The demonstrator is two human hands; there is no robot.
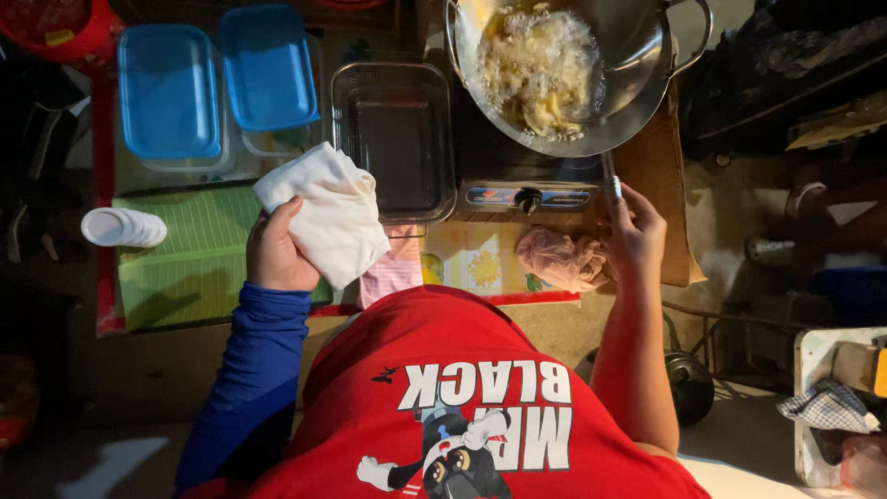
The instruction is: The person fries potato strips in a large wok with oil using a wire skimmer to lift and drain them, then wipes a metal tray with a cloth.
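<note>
My left hand (pixel 274 248) grips a white cloth (pixel 328 212) that hangs in folds over the table's near side. My right hand (pixel 633 229) is closed around the thin metal handle of a utensil (pixel 613 181) whose shaft runs up to the rim of a steel wok (pixel 637 65). In the wok, pale food pieces (pixel 540 69) fry in bubbling oil. The wok stands on a small gas stove (pixel 527 194) with a black knob at its front.
An empty metal tray (pixel 393 139) sits left of the stove. Two containers with blue lids (pixel 217 83) stand at the back left. A green mat (pixel 189 254), a stack of white lids (pixel 120 226) and a crumpled pink cloth (pixel 564 259) lie near the table's front.
</note>
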